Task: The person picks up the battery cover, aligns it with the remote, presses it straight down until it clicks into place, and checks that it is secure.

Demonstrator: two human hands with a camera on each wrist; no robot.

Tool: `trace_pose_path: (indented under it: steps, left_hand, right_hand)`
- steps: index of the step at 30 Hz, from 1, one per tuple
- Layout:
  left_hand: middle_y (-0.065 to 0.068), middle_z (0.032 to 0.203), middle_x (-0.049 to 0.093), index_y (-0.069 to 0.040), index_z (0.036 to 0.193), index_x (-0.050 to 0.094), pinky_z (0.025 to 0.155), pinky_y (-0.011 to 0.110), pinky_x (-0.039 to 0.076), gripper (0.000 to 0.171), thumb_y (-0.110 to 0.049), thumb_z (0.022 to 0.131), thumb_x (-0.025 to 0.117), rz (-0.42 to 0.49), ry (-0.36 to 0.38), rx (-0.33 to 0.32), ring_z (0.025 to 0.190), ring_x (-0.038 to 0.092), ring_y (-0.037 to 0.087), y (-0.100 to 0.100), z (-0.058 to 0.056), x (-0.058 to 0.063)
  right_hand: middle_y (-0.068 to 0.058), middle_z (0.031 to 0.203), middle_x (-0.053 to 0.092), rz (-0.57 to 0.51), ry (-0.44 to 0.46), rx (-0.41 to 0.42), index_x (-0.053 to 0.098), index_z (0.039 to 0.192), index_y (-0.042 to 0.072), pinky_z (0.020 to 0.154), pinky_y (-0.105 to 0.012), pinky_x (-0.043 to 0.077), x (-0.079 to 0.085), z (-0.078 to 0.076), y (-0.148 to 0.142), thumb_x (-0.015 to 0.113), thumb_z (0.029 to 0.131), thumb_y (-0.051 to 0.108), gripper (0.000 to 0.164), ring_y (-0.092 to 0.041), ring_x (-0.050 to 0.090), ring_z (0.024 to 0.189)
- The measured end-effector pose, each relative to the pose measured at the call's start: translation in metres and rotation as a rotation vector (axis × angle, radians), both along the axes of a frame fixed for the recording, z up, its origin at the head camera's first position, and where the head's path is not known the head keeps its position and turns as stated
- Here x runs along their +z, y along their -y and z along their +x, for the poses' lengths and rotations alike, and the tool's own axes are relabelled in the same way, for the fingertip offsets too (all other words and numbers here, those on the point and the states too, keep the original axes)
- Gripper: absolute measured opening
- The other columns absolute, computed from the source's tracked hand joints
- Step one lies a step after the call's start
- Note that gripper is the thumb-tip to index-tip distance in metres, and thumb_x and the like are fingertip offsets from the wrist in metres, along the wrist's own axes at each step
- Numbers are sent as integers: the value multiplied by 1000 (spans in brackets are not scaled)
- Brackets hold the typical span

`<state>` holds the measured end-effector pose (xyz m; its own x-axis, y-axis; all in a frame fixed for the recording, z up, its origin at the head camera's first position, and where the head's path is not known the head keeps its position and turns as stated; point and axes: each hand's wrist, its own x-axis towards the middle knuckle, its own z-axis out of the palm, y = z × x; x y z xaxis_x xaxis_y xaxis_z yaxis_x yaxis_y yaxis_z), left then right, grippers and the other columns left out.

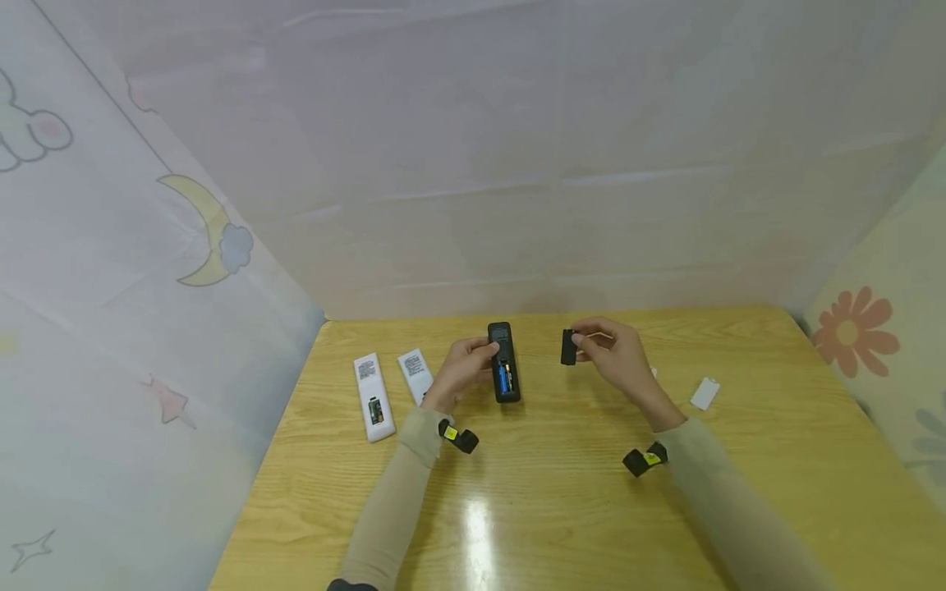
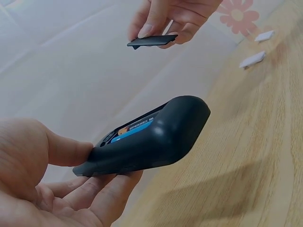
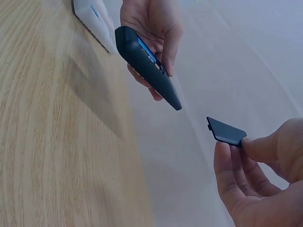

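My left hand [image 1: 464, 369] grips a black remote control [image 1: 504, 349] with its back turned up and its battery bay uncovered. Two batteries [image 2: 137, 130], one with a blue wrapper, lie in that bay. To the right, my right hand [image 1: 613, 357] pinches a small black battery cover [image 1: 568, 347] between thumb and fingers. Cover and remote are apart, both held above the table. In the left wrist view the cover [image 2: 152, 41] shows nearly edge-on, with a small tab underneath.
Left on the wooden table [image 1: 547, 492] lie a white remote [image 1: 374, 396] with batteries in its uncovered bay and a second white remote [image 1: 415, 373], partly hidden by my left hand. A white cover [image 1: 705, 393] lies at right; another white piece [image 2: 264, 36] is near it. A wall rises behind.
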<state>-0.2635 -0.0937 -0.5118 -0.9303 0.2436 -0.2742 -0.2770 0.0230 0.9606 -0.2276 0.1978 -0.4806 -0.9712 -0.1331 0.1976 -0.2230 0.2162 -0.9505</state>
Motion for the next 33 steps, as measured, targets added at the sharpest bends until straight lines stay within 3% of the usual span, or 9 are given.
trace_pose_path:
  steps: [7, 33]
  left_hand:
    - [19, 139, 67, 2, 153, 53, 106, 47, 60, 51, -24, 110, 62, 11, 2, -2, 121, 71, 30, 0, 0, 0]
    - [20, 140, 66, 2, 152, 54, 109, 51, 57, 49, -22, 110, 61, 23, 3, -7, 122, 71, 31, -3, 2, 0]
  right_hand:
    - [-29, 125, 63, -4, 15, 4, 69, 130, -6, 78, -23, 66, 4, 0, 1, 65, 107, 9, 27, -4, 73, 93]
    - [-28, 124, 65, 0, 5, 26, 70, 129, -4, 79, -25, 66, 8, 2, 9, 66, 107, 9, 25, -8, 74, 97]
